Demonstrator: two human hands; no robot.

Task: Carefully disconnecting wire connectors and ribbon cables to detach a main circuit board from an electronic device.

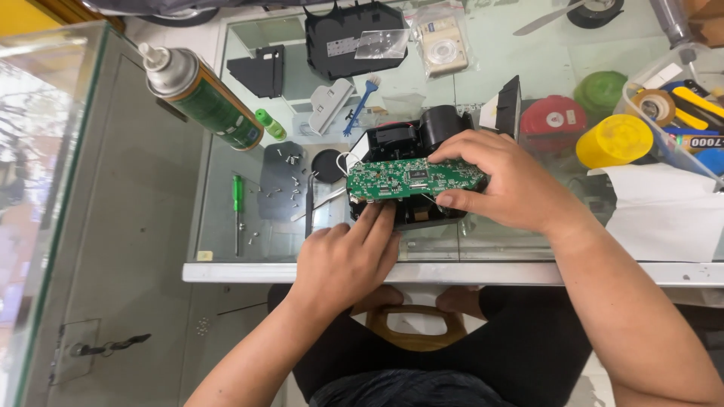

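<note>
The green circuit board (413, 179) lies flat across the top of a black device housing (411, 147) near the front edge of the glass bench (528, 260). The right hand (501, 181) has its grip closed on the board's right end, thumb at the near edge and fingers over the far edge. The left hand (343, 260) comes up from below with loosely extended fingers, fingertips (375, 213) touching the board's near edge, holding nothing; tweezers (309, 202) and scattered screws (283, 185) lie just left.

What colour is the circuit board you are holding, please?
Green, with small silver parts; circuit board, head view.
</note>
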